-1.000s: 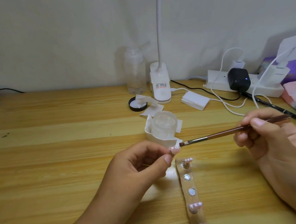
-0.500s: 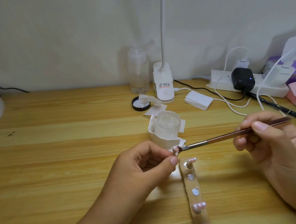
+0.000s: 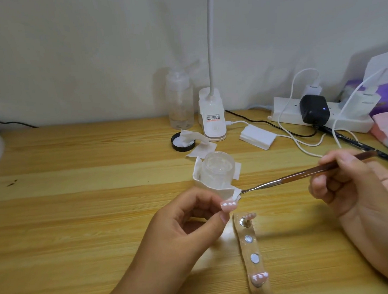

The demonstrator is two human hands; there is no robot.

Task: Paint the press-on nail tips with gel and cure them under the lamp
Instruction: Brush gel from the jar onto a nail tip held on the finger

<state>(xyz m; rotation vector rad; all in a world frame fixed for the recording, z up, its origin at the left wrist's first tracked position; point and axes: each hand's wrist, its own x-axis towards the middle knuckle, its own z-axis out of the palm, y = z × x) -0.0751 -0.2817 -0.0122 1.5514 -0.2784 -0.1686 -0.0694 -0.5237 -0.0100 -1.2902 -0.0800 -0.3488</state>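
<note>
My left hand [image 3: 188, 225] pinches a pink press-on nail tip [image 3: 229, 206] between thumb and fingers, its top dotted with white beads. My right hand [image 3: 352, 183] holds a brown-handled gel brush [image 3: 302, 175], whose dark tip hovers just right of and above the nail tip, apart from it. A clear holder strip [image 3: 254, 256] lies on the wooden table [image 3: 80, 220] below, carrying two more pink nail tips and bare round magnets. An open clear gel jar [image 3: 219, 170] wrapped in white paper stands just behind my left hand.
A white clip lamp [image 3: 211, 116] with a gooseneck stands at the back, beside a clear pump bottle [image 3: 180, 102]. A black jar lid [image 3: 182, 143], paper wipes, a white pad stack [image 3: 257, 137], a power strip [image 3: 321, 115] with cables and boxes at right crowd the back.
The brush tip has lifted off the nail tip and drawn slightly right. My left hand has turned the nail tip so its beaded top faces up.
</note>
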